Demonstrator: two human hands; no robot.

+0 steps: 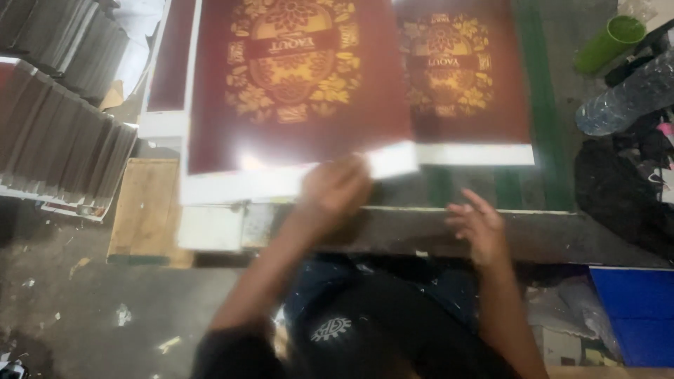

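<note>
The left hand has its grip pinched on the white bottom margin of a large maroon printed sheet with a gold floral ornament; the fingers are blurred, so exactly how they close on the paper cannot be told. From that grip the sheet runs away from the person, its long axis pointing up and away, slightly tilted so that its far end leans to the left. Its near white edge runs sideways to both sides of the grip, and the corner just right of the grip laps over a second maroon sheet of the same print, which lies flat on the worktop.

The right hand hovers to the right of the grip, at the near edge of the worktop, fingers loosely spread and holding nothing; it touches no sheet.

Left of the grip another sheet's margin shows under the held one, and a wooden board sits below it. Further left stand stacks of grey sheets on edge. Far right of the grip, past a green strip of worktop, lie a green tube and a clear plastic bottle. Between the two hands the dark worktop edge is bare.
</note>
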